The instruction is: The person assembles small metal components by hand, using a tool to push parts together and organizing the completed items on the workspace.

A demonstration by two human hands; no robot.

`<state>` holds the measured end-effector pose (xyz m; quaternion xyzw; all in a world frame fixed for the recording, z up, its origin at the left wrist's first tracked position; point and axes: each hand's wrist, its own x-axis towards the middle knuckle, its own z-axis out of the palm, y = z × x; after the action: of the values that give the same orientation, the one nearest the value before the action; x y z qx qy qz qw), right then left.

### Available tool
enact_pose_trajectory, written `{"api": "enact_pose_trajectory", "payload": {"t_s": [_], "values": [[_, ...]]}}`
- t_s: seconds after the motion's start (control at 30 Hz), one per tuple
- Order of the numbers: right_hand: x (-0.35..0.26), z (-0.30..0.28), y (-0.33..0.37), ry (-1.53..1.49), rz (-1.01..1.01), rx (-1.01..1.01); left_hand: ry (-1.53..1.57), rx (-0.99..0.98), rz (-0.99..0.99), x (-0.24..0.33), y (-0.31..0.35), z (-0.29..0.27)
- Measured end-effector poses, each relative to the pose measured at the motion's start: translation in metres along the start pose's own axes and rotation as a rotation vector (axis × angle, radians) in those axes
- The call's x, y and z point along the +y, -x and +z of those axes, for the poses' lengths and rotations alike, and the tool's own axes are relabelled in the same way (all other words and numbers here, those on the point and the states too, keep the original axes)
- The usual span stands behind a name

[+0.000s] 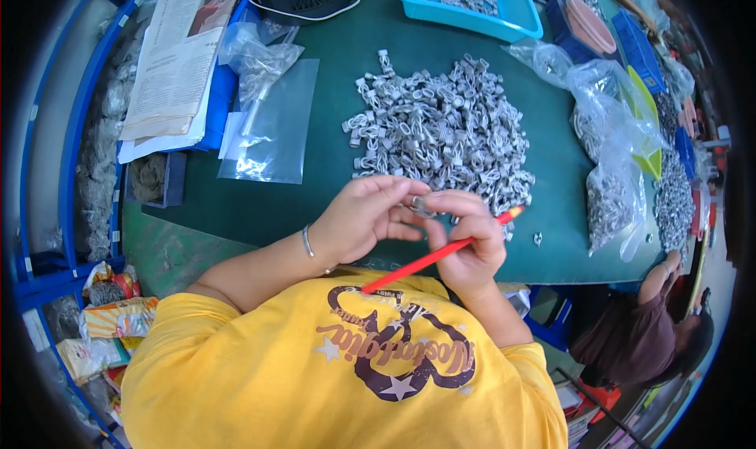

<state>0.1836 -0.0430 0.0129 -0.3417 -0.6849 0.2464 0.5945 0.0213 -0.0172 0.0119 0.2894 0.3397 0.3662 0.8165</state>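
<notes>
Grey metal bit sits pinched between fingertips of the left hand and right hand, just by the pile, so I'd go light on pressure and angle the red stick clear.

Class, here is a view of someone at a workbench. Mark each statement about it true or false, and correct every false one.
1. The right hand holds a red pen-like tool. True.
2. The tabletop under the pile is white. False: the tabletop is green.
3. A turquoise tray with metal pieces in it stands beyond the pile of grey metal pieces. True.
4. The left wrist is bare. False: a silver bracelet is on it.
5. The fingertips of both hands meet at a small metal piece. True.
6. The person's shirt is blue. False: the shirt is mainly yellow.
</notes>
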Motion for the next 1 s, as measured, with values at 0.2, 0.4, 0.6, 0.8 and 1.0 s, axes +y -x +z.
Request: {"api": "enact_pose_trajectory", "payload": {"t_s": [0.2,0.4,0.6,0.8,1.0], "values": [[0.001,-0.014,-0.011,-0.29,0.328,0.422,-0.15,-0.476,0.026,0.019,-0.002,0.009],[0.027,-0.029,-0.015,-0.08,0.226,0.447,-0.369,-1.448,0.483,0.058,0.032,0.126],[0.051,-0.018,-0.008,0.299,0.094,0.336,0.211,-1.505,0.35,0.054,0.062,0.172],[0.06,-0.022,-0.004,0.564,-0.067,0.263,0.207,-1.558,0.353,0.037,0.053,0.183],[0.062,-0.007,-0.007,0.517,-0.114,0.29,0.175,-1.537,0.373,0.025,0.051,0.185]]}}
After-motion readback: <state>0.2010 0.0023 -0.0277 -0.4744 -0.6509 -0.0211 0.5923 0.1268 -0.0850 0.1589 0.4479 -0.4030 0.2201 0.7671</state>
